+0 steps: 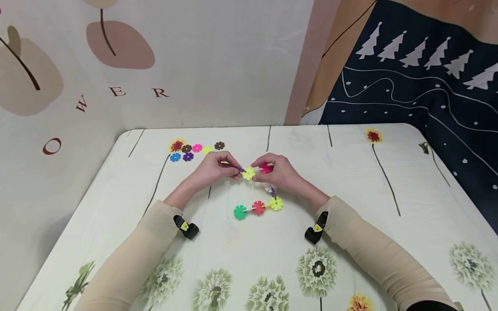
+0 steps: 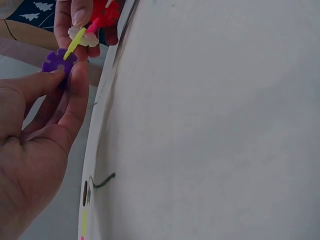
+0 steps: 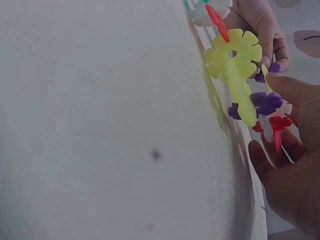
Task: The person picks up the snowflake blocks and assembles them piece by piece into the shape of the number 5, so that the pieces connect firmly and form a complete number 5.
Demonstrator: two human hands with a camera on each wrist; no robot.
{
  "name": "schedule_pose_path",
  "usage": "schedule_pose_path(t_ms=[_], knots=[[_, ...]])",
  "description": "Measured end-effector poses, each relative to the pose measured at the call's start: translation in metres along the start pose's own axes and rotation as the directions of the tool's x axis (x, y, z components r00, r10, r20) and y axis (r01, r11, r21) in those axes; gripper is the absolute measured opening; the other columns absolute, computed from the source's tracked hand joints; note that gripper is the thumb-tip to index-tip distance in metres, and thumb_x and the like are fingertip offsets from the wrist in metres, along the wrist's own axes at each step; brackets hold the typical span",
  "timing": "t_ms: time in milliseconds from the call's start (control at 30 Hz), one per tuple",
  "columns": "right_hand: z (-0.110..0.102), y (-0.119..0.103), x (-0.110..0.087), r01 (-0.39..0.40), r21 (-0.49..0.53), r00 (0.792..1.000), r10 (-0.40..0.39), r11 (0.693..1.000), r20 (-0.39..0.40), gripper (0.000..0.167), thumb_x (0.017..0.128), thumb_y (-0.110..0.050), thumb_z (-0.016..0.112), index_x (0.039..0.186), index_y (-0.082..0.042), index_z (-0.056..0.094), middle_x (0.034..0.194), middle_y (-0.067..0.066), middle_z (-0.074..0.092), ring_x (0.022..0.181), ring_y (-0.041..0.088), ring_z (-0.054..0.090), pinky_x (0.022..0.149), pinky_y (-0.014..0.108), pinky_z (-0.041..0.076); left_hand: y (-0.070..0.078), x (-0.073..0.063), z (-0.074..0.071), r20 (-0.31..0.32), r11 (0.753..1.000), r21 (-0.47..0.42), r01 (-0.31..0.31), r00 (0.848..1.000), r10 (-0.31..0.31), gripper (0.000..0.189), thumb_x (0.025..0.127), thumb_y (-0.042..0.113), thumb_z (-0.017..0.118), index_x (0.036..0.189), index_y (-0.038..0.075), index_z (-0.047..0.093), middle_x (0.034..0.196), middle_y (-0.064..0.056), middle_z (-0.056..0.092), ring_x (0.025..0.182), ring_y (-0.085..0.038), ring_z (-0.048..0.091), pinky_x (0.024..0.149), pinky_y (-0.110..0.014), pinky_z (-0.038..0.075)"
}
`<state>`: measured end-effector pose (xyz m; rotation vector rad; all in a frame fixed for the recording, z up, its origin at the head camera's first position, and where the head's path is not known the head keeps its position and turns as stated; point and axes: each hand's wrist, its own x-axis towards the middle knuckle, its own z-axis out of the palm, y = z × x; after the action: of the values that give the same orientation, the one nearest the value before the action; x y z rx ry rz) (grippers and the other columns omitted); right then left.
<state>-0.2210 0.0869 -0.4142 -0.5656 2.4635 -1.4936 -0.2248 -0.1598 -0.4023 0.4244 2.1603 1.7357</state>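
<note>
My left hand (image 1: 215, 168) pinches a purple flower-shaped plastic disc (image 2: 57, 62) between thumb and fingers. The edge of a yellow disc (image 2: 75, 43) meets its rim in the left wrist view. Opposite, my right hand (image 1: 281, 173) grips the upper end of a chain of slotted discs beside that yellow disc. A pinkish-red disc (image 1: 266, 168) shows between its fingers. From there the chain bends down past a white disc (image 1: 269, 188) to another yellow disc (image 1: 276, 204), a red disc (image 1: 258, 207) and a green disc (image 1: 240, 212), joined by edge-on pieces.
Several loose discs lie on the flower-printed tablecloth (image 1: 225, 250) at the back left, among them a blue disc (image 1: 175, 157), a pink disc (image 1: 197, 148) and a brown disc (image 1: 219, 145). A pale printed wall (image 1: 218, 65) rises behind the table, with a dark tree-patterned cloth (image 1: 389, 86) at right.
</note>
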Motion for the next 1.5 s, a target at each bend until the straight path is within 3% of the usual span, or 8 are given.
schedule_pose_path(t_ms=[367, 633, 867, 1167, 1300, 1500], knots=[[0.004, -0.007, -0.001, 0.044, -0.007, 0.996, -0.045, 0.999, -0.079, 0.024, 0.085, -0.012, 0.086, 0.108, -0.008, 0.078, 0.111, 0.004, 0.07, 0.105, 0.023, 0.059, 0.091, 0.037, 0.052, 0.001, -0.001, -0.001, -0.014, 1.0, 0.001, 0.022, 1.0, -0.022, 0.012, 0.097, -0.008, 0.063, 0.108, -0.01, 0.066, 0.103, -0.024, 0.07, 0.085, -0.024, 0.074, 0.082, -0.039, 0.061], [0.01, -0.012, -0.001, 0.081, -0.026, 0.992, -0.083, 0.996, -0.095, 0.017, 0.087, -0.01, 0.082, 0.104, -0.007, 0.079, 0.105, 0.003, 0.072, 0.099, 0.022, 0.06, 0.082, 0.033, 0.051, -0.001, 0.001, 0.001, -0.01, 1.0, -0.014, 0.028, 1.0, -0.028, 0.022, 0.097, -0.01, 0.061, 0.119, -0.015, 0.059, 0.105, -0.024, 0.065, 0.086, -0.024, 0.074, 0.082, -0.038, 0.061], [0.015, -0.013, 0.001, 0.163, -0.019, 0.983, -0.164, 0.986, -0.085, 0.013, 0.089, -0.008, 0.081, 0.102, -0.007, 0.08, 0.101, 0.002, 0.073, 0.1, 0.021, 0.064, 0.077, 0.03, 0.053, -0.001, 0.001, 0.004, -0.003, 0.999, -0.029, 0.026, 1.0, -0.026, 0.017, 0.097, -0.01, 0.061, 0.113, -0.012, 0.06, 0.102, -0.025, 0.07, 0.086, -0.026, 0.074, 0.083, -0.038, 0.061], [0.019, -0.015, 0.002, 0.196, -0.026, 0.977, -0.197, 0.98, -0.085, 0.009, 0.09, -0.003, 0.078, 0.098, -0.006, 0.081, 0.098, 0.002, 0.074, 0.099, 0.02, 0.067, 0.087, 0.038, 0.054, 0.0, -0.001, 0.004, 0.005, 0.999, -0.03, 0.04, 0.999, -0.039, 0.016, 0.096, -0.01, 0.062, 0.112, -0.013, 0.06, 0.101, -0.024, 0.07, 0.087, -0.025, 0.074, 0.084, -0.037, 0.06], [0.019, -0.015, 0.002, 0.173, -0.04, 0.981, -0.176, 0.984, -0.077, 0.008, 0.091, -0.005, 0.079, 0.098, -0.006, 0.081, 0.097, 0.002, 0.074, 0.096, 0.018, 0.067, 0.087, 0.037, 0.054, 0.0, -0.005, -0.005, -0.021, 0.997, 0.05, 0.055, 0.998, -0.054, 0.02, 0.095, -0.006, 0.067, 0.114, -0.011, 0.062, 0.103, -0.023, 0.07, 0.09, -0.027, 0.074, 0.083, -0.037, 0.061], [0.018, -0.013, 0.001, 0.162, -0.049, 0.985, -0.164, 0.986, -0.051, 0.009, 0.09, -0.005, 0.079, 0.1, -0.007, 0.08, 0.098, 0.001, 0.074, 0.096, 0.018, 0.066, 0.09, 0.039, 0.052, -0.004, -0.014, -0.038, -0.122, 0.973, 0.207, 0.106, 0.989, -0.081, 0.027, 0.093, 0.0, 0.073, 0.117, -0.009, 0.064, 0.109, -0.018, 0.066, 0.093, -0.025, 0.07, 0.081, -0.031, 0.06]])
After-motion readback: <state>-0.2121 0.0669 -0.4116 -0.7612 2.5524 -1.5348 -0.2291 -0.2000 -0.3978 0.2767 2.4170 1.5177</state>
